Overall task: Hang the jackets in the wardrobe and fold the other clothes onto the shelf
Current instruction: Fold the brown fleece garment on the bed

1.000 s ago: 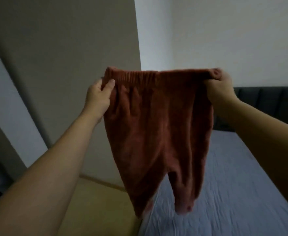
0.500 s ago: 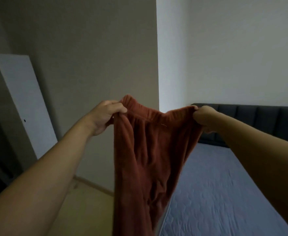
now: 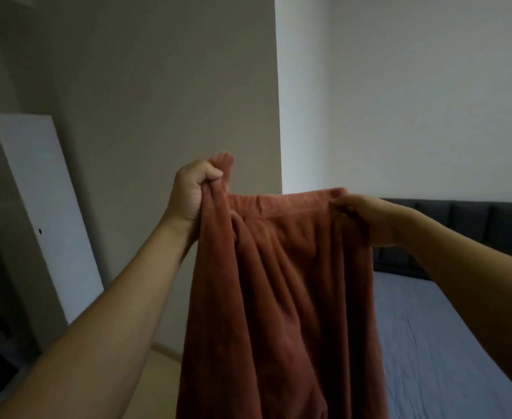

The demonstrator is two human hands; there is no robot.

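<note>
Both hands are up at chest height and a pair of rust-red fleece trousers (image 3: 282,282) hangs between them, waistband on top, legs dropping out of the bottom of the view. Held aloft like this, the cloth falls straight under its own weight, which looks like the point: get it hanging flat before a fold.

The left hand (image 3: 192,190) is clenched round one end of the waistband. Its fingers (image 3: 210,173) curl down over a bunched wad of fabric, and a knob of cloth pokes up above the knuckles. That end sits higher than the other, so the band slopes down to the right.

The right hand (image 3: 362,217) pinches the other corner, with the elastic edge running just over the fingertips and the cloth draping in front of the palm. The band is pulled fairly taut between the two grips, while deep folds gather below the left one.

The trousers are in the air, touching neither the bed (image 3: 448,343) below right nor the floor. The white wardrobe door (image 3: 43,207) stands open at far left, well apart; the shelf itself I can't make out in the dark interior.

My read: this garment is one for folding, and that fold has not yet been made.
</note>
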